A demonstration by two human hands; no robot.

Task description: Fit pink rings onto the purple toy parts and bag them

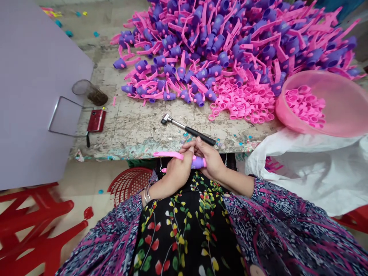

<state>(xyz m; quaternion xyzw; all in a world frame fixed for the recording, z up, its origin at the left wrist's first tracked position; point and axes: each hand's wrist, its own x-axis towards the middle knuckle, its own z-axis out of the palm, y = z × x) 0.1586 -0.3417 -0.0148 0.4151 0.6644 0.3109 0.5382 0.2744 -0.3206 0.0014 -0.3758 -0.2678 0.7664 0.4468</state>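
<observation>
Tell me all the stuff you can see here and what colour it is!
toy piece: one, pink handle with purple end, held in both hands over the lap
pile of toy pieces: too many to count, pink and purple, back of the table
loose rings: many, pink, on the table beside the bowl
bowl: one, pink, rings inside, right of the table
hammer: one, metal head, black grip, on the table near the hands
phone: one, red, left table edge
cup: one, clear, dark dregs, lying on its side
bag: one, white, below the bowl
basket: one, red, under the table
left hand: grips the piece
right hand: grips the purple end
</observation>
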